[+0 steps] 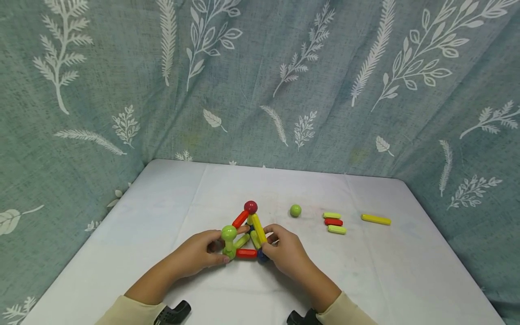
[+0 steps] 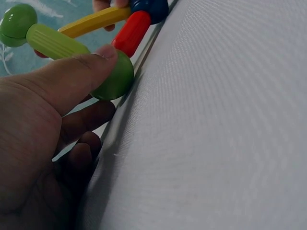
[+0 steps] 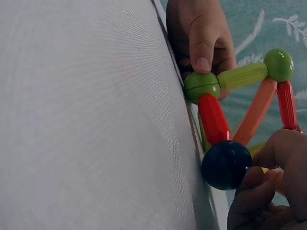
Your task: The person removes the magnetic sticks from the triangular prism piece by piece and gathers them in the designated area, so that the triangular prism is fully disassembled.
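A ball-and-stick building toy frame stands on the table between both hands, made of coloured sticks joined by balls. My left hand (image 1: 199, 253) grips its near left corner, thumb on the lower green ball (image 2: 117, 79). A light green stick (image 3: 243, 75) rises from there to an upper green ball (image 1: 229, 233). My right hand (image 1: 286, 250) pinches the lower end of the yellow stick (image 1: 258, 229), beside the dark blue ball (image 3: 226, 165). One red stick (image 1: 246, 253) joins the two near corners. At the top sits a dark red ball (image 1: 251, 207). The far corner is partly hidden.
A loose green ball (image 1: 295, 210) lies behind the right hand. Farther right are two short light green sticks (image 1: 336, 229), a short red stick (image 1: 333, 222) between them, and a long yellow stick (image 1: 376, 220). Patterned cloth (image 1: 260, 90) hangs around the white table (image 1: 406, 280).
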`<state>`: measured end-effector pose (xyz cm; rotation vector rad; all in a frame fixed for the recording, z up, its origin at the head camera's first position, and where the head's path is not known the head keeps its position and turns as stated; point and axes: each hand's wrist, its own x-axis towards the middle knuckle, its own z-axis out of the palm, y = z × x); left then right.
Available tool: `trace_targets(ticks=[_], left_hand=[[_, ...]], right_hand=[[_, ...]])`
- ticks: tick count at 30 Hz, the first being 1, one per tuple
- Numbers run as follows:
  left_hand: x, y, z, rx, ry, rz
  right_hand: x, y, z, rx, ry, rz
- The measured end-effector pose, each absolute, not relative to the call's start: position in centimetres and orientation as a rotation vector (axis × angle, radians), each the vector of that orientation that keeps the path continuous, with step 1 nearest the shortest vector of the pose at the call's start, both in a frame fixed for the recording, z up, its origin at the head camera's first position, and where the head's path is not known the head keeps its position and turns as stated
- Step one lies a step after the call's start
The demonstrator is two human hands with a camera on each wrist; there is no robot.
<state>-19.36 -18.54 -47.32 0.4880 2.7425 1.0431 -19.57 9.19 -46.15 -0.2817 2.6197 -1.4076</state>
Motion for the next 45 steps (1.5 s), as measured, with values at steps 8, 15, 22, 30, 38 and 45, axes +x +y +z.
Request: trace_targets(ticks=[8,15,22,30,38,45], left_hand=[[-19.5,-18.5,-47.4,0.487,2.749,1.035],[-19.4,-18.6,-47.5,0.492,2.751,1.040],[-19.4,-18.5,-47.5,0.476,2.738,1.054],[-19.3,-18.6,-47.4,0.484,2.734,1.063],[-19.3,-18.6,-47.4,0.478,2.743,1.056],[-19.3,-18.6,-47.5,0.470,2.744,1.057]], right_hand=[[-20.0,9.8,-46.2,-0.160,2.512,-1.560],[-20.1,10.0,-46.3,-0.197,2.442,-1.620],[-20.1,10.0,-46.3,-0.196,2.459,-1.609],[-20.1,10.3,-46.6,-0.229,2.524,-1.612],[-20.1,10.4,-46.8,-0.302,2.647,-1.453],[-20.2,10.5,-46.8,-0.302,2.657,-1.404]])
